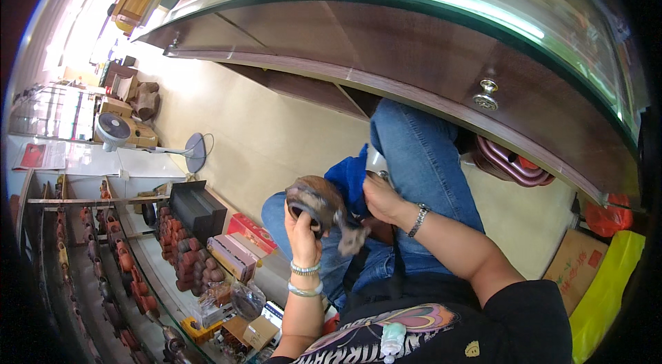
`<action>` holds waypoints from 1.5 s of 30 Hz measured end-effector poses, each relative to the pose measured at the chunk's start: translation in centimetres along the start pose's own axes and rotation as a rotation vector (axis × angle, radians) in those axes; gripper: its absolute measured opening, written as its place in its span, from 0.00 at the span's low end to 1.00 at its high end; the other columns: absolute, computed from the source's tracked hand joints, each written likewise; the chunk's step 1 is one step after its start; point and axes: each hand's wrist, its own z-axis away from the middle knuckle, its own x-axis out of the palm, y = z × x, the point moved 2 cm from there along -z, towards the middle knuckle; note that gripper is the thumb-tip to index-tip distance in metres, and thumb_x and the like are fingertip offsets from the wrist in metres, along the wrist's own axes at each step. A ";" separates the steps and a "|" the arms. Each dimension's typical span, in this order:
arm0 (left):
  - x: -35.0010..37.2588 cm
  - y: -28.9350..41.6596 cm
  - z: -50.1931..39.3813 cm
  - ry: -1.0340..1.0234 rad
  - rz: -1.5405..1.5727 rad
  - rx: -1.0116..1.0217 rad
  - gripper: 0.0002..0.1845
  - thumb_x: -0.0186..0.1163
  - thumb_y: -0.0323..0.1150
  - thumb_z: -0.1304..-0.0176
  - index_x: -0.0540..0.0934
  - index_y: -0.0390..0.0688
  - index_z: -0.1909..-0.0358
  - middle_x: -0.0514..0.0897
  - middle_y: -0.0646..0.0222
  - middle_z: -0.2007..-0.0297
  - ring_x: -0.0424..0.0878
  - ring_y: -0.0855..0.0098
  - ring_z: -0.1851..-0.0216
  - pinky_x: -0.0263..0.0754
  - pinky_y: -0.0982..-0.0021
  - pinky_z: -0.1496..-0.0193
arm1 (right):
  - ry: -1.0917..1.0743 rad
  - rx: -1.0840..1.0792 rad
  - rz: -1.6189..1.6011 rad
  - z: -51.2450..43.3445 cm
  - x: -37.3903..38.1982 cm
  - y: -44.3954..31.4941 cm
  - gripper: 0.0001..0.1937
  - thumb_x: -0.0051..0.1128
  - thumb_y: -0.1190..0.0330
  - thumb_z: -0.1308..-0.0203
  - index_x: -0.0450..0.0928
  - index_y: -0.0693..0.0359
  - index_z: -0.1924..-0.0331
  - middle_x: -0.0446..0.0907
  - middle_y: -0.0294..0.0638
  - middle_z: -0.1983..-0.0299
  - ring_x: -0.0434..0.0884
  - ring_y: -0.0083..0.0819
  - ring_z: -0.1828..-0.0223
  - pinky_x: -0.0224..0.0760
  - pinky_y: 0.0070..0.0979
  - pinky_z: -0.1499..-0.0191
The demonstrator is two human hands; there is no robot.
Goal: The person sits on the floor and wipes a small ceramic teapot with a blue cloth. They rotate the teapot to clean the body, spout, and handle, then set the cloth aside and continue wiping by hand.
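Note:
My left hand (304, 242) holds a brown and grey clay teapot (323, 197) tilted over my lap. Its fingers grip the rim, with the thumb at the dark round mouth. A rough, knobbly projection (352, 241) sticks out from the pot's lower side. My right hand (381, 197) grips a bright blue cloth (347, 178) just right of the pot. Beyond that hand, partly hidden by it, a pale object (376, 161) with a shiny metal part rests against my jeans (421, 157); its kind is unclear.
A glass-topped wooden counter (362, 38) with a metal knob (486, 94) runs before me. To the left, shelves (98, 271) hold rows of small clay pots. Boxes (232, 255) lie near my left arm. A pedestal fan (115, 131) and cartons (129, 121) stand farther off.

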 end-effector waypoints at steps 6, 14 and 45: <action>-0.6 -0.4 -0.4 0.035 0.077 -0.142 0.22 0.52 0.28 0.41 0.66 0.44 0.43 0.80 0.63 0.60 0.83 0.66 0.69 0.77 0.73 0.82 | -0.158 -0.060 -0.114 -0.7 -2.2 2.3 0.26 0.38 0.51 0.25 0.65 0.60 0.34 0.71 0.39 0.37 0.71 0.30 0.37 0.59 0.33 0.31; -0.6 -1.1 -0.5 0.227 0.035 0.094 0.23 0.60 0.27 0.38 0.67 0.42 0.42 0.77 0.66 0.52 0.79 0.68 0.53 0.82 0.69 0.65 | -0.195 -0.326 0.442 0.0 -3.2 1.0 0.17 0.46 0.68 0.29 0.70 0.63 0.39 0.76 0.40 0.43 0.74 0.30 0.41 0.64 0.28 0.36; 1.5 0.5 2.7 -0.007 -0.264 0.407 0.38 0.72 0.23 0.56 0.67 0.37 0.40 0.77 0.60 0.47 0.77 0.65 0.44 0.71 0.63 0.38 | 0.020 -0.072 -0.310 -0.5 -2.8 -2.0 0.29 0.26 0.46 0.25 0.71 0.58 0.39 0.79 0.41 0.44 0.80 0.34 0.46 0.75 0.36 0.41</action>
